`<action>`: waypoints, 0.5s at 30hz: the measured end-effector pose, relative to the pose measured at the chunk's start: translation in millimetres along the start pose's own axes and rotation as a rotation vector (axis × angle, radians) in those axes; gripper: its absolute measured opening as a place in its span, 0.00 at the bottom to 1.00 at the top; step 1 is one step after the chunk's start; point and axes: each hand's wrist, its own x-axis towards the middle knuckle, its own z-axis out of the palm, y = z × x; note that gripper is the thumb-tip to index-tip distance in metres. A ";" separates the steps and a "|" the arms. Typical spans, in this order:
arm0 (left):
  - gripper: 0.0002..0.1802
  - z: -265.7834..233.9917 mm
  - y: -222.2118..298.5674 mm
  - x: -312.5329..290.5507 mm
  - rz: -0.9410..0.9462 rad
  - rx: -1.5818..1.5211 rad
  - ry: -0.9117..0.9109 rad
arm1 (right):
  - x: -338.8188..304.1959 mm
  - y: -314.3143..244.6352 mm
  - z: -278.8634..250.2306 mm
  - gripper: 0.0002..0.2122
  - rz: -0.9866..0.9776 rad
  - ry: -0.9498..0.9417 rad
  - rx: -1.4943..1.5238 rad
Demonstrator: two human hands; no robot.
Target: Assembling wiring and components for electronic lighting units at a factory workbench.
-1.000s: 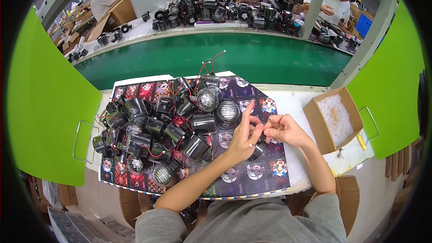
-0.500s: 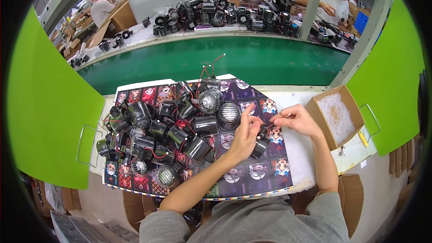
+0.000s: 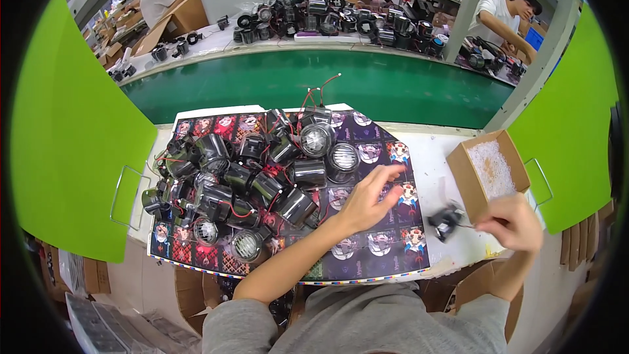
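Note:
My left hand [image 3: 372, 200] hovers over the right part of a printed mat [image 3: 383, 246], fingers stretched out and thumb apart, with nothing in it. Off the mat's right edge, my right hand [image 3: 514, 224] pinches the thin wire of a small black cylindrical unit [image 3: 447, 220]. The unit trails to the left of the hand and is smeared by motion. A heap of black cylindrical units with clear covers and red wires [image 3: 244, 183] covers the mat's left and middle. Nearest my left hand in that heap stands a unit with a ribbed silver face [image 3: 343, 157].
An open cardboard box [image 3: 460, 176] of small clear pieces stands at the table's right. Beyond lies a green belt [image 3: 314, 85], with more black units [image 3: 288, 18] behind it. Green panels [image 3: 78, 157] flank both sides. A co-worker [image 3: 501, 16] reaches over parts at the far right.
My right hand has swung right and down, pulling the black unit off the mat by its wire. The left hand has let go of it and opened, fingers pointing right.

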 end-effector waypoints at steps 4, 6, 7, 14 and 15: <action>0.19 8.6 10.1 -3.3 0.157 0.310 -0.102 | -89.0 2.4 -31.2 0.05 0.198 0.069 0.058; 0.17 11.5 7.9 -2.8 0.191 0.364 -0.105 | -135.2 0.6 -37.5 0.07 0.449 0.071 0.010; 0.16 11.8 7.2 -0.6 0.181 0.362 -0.102 | -148.7 -6.8 -34.6 0.09 0.619 0.148 0.157; 0.14 20.7 -6.3 -6.0 0.121 0.535 -0.021 | -287.6 92.0 28.4 0.04 1.170 0.242 0.439; 0.15 23.9 -6.0 -5.6 0.145 0.604 -0.051 | -296.0 107.9 38.8 0.04 1.232 0.181 0.458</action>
